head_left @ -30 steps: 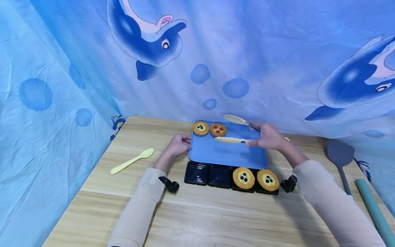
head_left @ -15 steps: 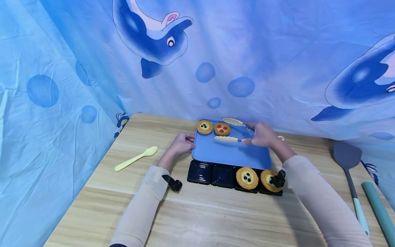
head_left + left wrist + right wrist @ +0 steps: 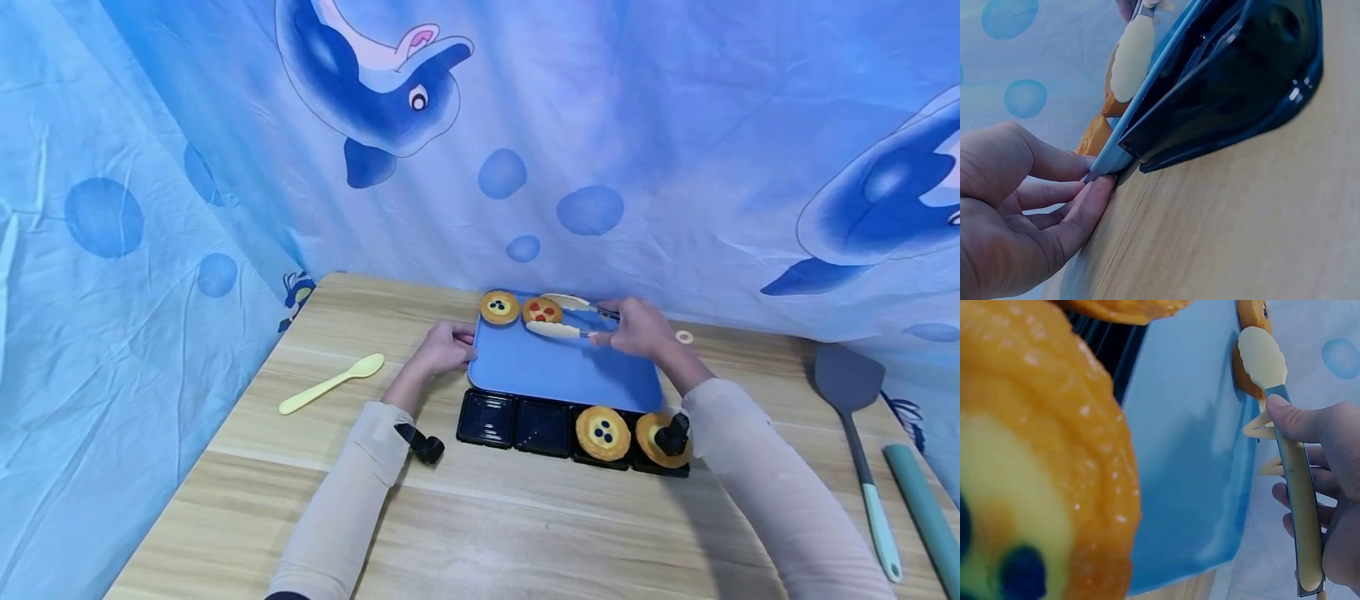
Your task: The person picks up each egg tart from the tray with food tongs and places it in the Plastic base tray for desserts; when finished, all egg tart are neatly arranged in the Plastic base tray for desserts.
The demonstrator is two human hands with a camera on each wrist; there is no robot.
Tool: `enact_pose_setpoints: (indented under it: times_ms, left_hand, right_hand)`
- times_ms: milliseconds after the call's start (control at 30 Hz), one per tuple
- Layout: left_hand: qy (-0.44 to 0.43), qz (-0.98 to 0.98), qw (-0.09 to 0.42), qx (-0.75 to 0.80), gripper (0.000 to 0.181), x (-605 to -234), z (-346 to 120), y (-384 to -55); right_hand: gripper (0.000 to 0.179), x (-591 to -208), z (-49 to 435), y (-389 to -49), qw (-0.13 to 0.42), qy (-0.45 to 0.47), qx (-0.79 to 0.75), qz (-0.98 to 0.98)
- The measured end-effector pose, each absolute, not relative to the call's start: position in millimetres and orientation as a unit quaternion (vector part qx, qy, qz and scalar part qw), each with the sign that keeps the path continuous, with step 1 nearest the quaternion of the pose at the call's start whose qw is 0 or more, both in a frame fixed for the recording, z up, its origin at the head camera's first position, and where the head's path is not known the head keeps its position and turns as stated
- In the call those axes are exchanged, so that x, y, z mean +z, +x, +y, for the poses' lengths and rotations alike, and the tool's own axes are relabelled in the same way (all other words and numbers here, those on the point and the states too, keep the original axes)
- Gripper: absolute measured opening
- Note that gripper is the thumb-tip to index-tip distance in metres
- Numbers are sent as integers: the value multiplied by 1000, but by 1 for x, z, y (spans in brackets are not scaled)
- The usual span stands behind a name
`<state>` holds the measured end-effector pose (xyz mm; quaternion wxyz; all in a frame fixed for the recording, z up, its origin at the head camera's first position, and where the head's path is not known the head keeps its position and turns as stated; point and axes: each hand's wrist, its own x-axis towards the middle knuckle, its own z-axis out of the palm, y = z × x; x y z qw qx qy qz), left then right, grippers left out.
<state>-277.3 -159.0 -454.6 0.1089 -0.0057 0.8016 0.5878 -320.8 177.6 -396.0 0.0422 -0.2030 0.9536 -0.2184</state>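
Observation:
My left hand (image 3: 444, 346) pinches the left edge of a blue tray (image 3: 558, 367); in the left wrist view the thumb (image 3: 1094, 200) and fingers meet at its corner. My right hand (image 3: 637, 327) grips cream-tipped food tongs (image 3: 1300, 506). The tongs' spread tips stand on either side of an egg tart with red fruit pieces (image 3: 542, 310), at the back of the tray. Left of it sits a tart with blueberries (image 3: 499, 307). In the right wrist view the near tip partly hides the red-topped tart.
A black compartment tray (image 3: 487, 417) stands in front of the blue one, with two blueberry tarts (image 3: 603, 433) in its right compartments. A yellow spoon (image 3: 330, 385) lies left. A grey spatula (image 3: 851, 400) and a green rod (image 3: 922, 508) lie right. A blue curtain hangs behind.
The tongs have come left and lower, from above the tray to around the red-topped tart. The left hand stays at the tray's edge. The head view has shifted slightly.

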Motion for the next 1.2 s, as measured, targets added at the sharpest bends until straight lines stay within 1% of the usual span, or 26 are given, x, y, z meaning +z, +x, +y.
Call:
enact_pose_setpoints:
  times_ms: [267, 433, 567, 767, 967, 1200]
  left_hand:
    - [2, 798, 112, 593, 43, -454, -157, -278]
    - [-1, 796, 109, 595, 44, -454, -155, -279]
    - [-1, 796, 106, 595, 44, -453, -154, -279]
    - [-3, 799, 103, 592, 44, -452, -155, -278]
    - [-8, 799, 103, 593, 45, -454, -156, -277]
    - [-9, 796, 101, 596, 44, -457, -157, -276]
  right_hand:
    - [65, -394, 180, -319, 36, -207, -216, 953]
    - [67, -389, 182, -317, 52, -199, -214, 955]
    - [67, -376, 185, -315, 64, -200, -230, 950]
    - [69, -356, 188, -310, 46, -199, -210, 956]
    - [68, -349, 190, -305, 37, -197, -207, 958]
    - [68, -340, 194, -295, 20, -216, -195, 956]
